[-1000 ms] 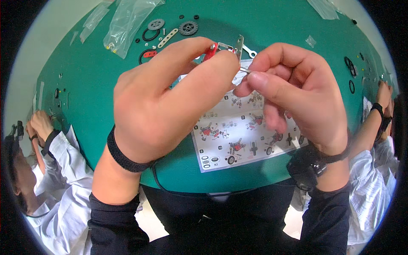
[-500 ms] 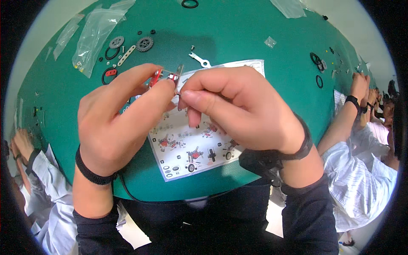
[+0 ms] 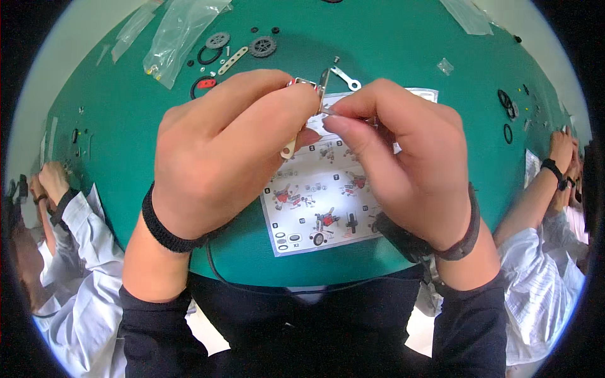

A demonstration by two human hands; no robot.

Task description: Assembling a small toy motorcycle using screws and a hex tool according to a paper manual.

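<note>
My left hand (image 3: 217, 142) is closed round a small partly built model (image 3: 323, 85) with red and metal parts; a flat metal plate stands up at its right side. Below the left fingers a cream strip with a hole (image 3: 288, 150) pokes out. My right hand (image 3: 409, 142) pinches a short thin metal piece (image 3: 328, 111) between thumb and forefinger, its tip against the plate's lower end. What kind of piece it is cannot be made out. Under both hands lies a printed instruction sheet (image 3: 296, 242) with model drawings. Most of the model is hidden by the left hand.
Just beyond the hands are a flat silver wrench (image 3: 346, 79) and a small screw (image 3: 336, 60). Grey wheels (image 3: 263, 46), black rings, a cream perforated strip (image 3: 233, 61) and a red piece (image 3: 207, 83) lie far left. Plastic bags (image 3: 183, 38) lie behind. Other people's hands (image 3: 559, 148) work at both sides.
The view has shifted, so the table things sit farther right. The left hand has turned the model, and the cream strip now shows below it. The right hand still pinches close beside the model.
</note>
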